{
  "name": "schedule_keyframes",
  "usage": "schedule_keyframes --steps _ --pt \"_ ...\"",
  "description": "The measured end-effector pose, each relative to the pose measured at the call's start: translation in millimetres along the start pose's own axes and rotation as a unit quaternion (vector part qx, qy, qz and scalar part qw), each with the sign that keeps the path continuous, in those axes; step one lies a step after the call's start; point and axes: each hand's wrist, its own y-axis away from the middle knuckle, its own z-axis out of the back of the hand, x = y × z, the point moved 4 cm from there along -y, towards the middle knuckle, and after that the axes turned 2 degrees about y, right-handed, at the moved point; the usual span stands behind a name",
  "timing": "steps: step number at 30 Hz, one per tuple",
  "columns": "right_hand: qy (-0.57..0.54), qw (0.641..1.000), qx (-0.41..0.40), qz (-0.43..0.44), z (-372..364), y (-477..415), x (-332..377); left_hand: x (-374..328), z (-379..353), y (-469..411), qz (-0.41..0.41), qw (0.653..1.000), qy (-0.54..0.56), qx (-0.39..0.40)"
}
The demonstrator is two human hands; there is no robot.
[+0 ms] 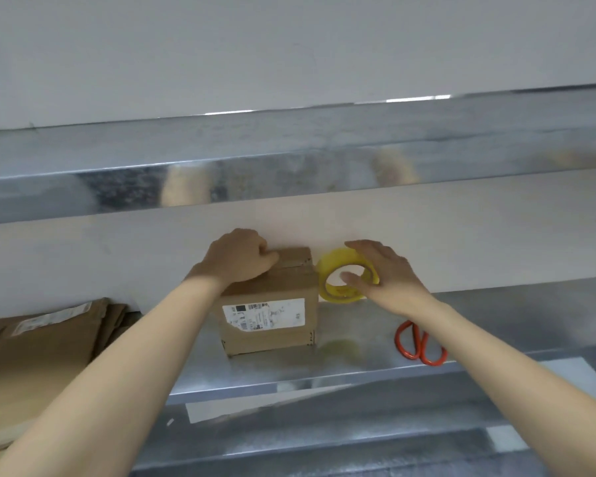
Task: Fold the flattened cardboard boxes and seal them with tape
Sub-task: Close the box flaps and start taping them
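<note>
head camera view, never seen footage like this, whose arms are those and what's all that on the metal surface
No machine here: a person wears a camera on the head, so you look down along their own bare arms. The left hand rests on a folded cardboard box, fingers curled at its far top edge. The right hand grips a yellow tape roll just right of the box, thumb through its hole. At the left of the metal surface lie flattened boxes, at the right orange-handled scissors.

Soft, even light, glare streaks on the metal shelf (427, 352), slight blur, wide-angle bending at edges.
</note>
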Motion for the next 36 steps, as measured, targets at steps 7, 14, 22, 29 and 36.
schedule_keyframes --steps 7,14,22,29,36 --pt "-0.033 0.995 0.095 0.009 -7.6 -8.1 -3.9 -41.3 -17.6 -32.3 -0.014 0.993 0.111 0.024" --pt "-0.113 0.989 0.092 0.015 -0.3 -8.8 -27.4 -64.3 -32.7 -57.0 -0.061 0.964 0.163 0.201" --pt "-0.169 0.984 0.044 -0.023 -4.3 -35.8 -27.3 -51.9 -32.2 -63.8 -0.101 0.955 0.157 0.230" --pt "-0.391 0.889 0.104 -0.214 -29.0 -35.4 -27.4 -43.9 -36.4 -52.8 -0.152 0.959 0.165 0.173" --pt "-0.176 0.971 0.047 -0.155 -0.9 -34.0 -22.6 -42.4 -39.6 -58.5 -0.191 0.956 0.135 0.179"
